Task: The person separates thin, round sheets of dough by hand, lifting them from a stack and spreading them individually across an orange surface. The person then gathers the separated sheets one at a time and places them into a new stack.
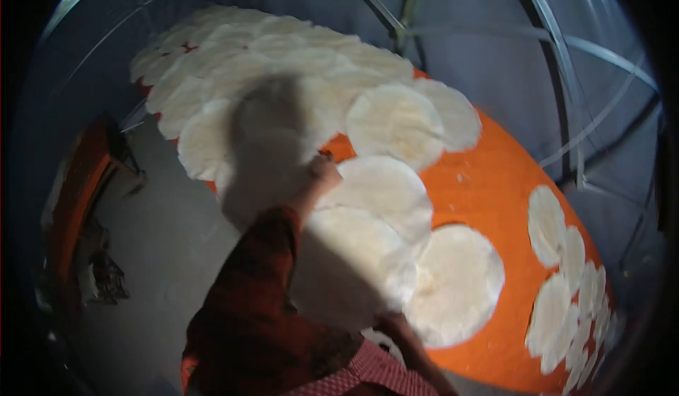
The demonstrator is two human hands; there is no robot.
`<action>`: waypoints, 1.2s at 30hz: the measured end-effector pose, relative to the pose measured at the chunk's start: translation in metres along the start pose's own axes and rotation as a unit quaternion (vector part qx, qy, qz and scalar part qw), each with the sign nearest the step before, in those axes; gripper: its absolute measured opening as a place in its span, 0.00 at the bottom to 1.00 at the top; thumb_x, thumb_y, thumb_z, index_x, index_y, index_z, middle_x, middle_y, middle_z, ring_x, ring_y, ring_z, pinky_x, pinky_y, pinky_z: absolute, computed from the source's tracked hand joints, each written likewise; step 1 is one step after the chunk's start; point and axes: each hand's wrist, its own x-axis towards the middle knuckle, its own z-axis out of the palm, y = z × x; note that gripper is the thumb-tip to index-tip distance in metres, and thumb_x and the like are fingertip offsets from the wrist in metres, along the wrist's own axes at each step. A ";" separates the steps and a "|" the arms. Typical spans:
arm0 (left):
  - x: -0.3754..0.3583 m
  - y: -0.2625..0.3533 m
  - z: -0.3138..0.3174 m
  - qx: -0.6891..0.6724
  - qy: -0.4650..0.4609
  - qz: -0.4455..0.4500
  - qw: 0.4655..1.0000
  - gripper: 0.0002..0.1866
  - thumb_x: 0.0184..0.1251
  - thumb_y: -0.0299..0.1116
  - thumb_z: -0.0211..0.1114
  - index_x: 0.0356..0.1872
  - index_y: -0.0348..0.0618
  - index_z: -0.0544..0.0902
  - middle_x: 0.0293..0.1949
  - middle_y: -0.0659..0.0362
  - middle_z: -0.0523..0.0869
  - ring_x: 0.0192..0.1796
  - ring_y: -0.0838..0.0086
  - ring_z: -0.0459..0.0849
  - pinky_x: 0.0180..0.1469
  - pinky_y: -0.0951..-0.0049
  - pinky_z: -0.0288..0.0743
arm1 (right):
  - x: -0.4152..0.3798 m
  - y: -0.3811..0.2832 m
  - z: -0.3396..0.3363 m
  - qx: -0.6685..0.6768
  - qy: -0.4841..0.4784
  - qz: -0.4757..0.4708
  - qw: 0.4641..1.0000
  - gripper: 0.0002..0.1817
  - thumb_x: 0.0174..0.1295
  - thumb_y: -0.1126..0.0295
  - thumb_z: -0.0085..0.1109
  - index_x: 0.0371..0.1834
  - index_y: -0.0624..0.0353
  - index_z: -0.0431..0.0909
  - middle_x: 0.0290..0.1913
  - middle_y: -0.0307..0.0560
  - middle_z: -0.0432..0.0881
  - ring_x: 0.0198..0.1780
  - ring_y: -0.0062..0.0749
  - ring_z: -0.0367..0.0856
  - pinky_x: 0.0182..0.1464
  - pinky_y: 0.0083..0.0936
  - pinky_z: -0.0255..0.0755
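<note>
Thin, round, pale flatbreads (396, 123) like papads lie spread over an orange cloth (488, 169). My left hand (325, 173) reaches forward, its fingers curled closed at the upper left edge of one flatbread (382, 198). Closer to me, another flatbread (361, 254) overlaps that one. At its lower edge, my right hand (396, 325) is closed on the rim, with the fingers partly lost in shadow. Just to the right, a further flatbread (456, 286) lies flat on the cloth, tucked against its neighbours.
Many overlapping flatbreads (247, 56) cover the far end, and another group (552, 311) lies at the right. Metal poles (559, 49) stand behind against a grey wall. An orange-topped bench or cot (85, 176) stands at left on the grey floor (163, 233). My shadow falls across the flatbreads.
</note>
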 end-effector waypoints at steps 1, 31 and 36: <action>0.000 0.013 -0.016 -0.037 -0.049 -0.023 0.998 0.28 0.52 0.36 0.60 0.57 0.37 0.71 0.52 0.45 0.77 0.57 0.52 0.74 0.58 0.58 0.68 | -0.008 -0.011 0.011 0.002 0.034 0.015 0.999 0.11 0.53 0.72 0.66 0.37 0.66 0.77 0.29 0.46 0.78 0.30 0.35 0.81 0.29 0.30 0.79; -0.101 -0.209 -0.157 -0.271 0.113 0.007 0.956 0.11 0.67 0.27 0.58 0.48 0.38 0.78 0.42 0.58 0.82 0.45 0.73 0.80 0.49 0.74 0.73 | -0.036 -0.131 0.046 -0.107 0.072 -0.230 0.965 0.10 0.63 0.71 0.57 0.42 0.66 0.80 0.37 0.39 0.83 0.40 0.19 0.77 0.46 0.20 0.73; -0.174 -0.059 -0.185 -0.294 0.084 0.026 0.952 0.11 0.69 0.32 0.58 0.48 0.39 0.78 0.39 0.60 0.81 0.40 0.76 0.79 0.44 0.77 0.73 | -0.077 -0.042 -0.082 -0.340 0.456 -0.344 0.747 0.09 0.53 0.76 0.61 0.38 0.60 0.77 0.35 0.48 0.78 0.35 0.41 0.79 0.36 0.31 0.74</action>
